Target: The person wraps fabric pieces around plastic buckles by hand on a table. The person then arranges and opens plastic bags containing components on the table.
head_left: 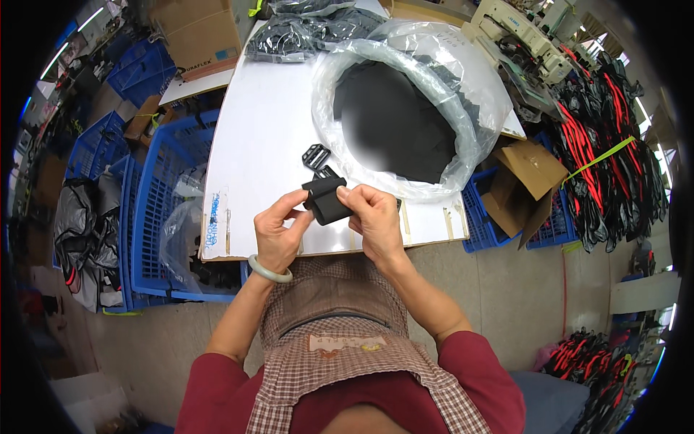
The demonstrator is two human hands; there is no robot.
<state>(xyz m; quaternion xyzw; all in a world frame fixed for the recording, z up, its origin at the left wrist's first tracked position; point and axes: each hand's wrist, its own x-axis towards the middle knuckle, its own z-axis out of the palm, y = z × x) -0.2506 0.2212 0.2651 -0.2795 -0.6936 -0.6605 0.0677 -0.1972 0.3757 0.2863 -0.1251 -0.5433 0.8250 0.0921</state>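
Observation:
A wide black strap point(330, 207), folded over on itself, is held between my two hands just above the near edge of the white table. My left hand point(278, 230), with a pale bangle at the wrist, pinches its left side. The thumb and fingers of my right hand point(374, 218) grip the right side. Just beyond the strap lies a black plastic buckle point(316, 156); whether it is joined to the strap I cannot tell. Past my right hand stands a clear plastic bag point(329, 76) with its rim rolled back, full of black fabric pieces point(401, 119).
Blue plastic crates point(141, 217) stand left of the white tabletop point(253, 159). Bagged dark goods point(289, 36) lie at its far end. An open cardboard box point(531, 170) sits in a blue crate at right, near hanging black-and-red pieces point(596, 145) and a sewing machine point(524, 32).

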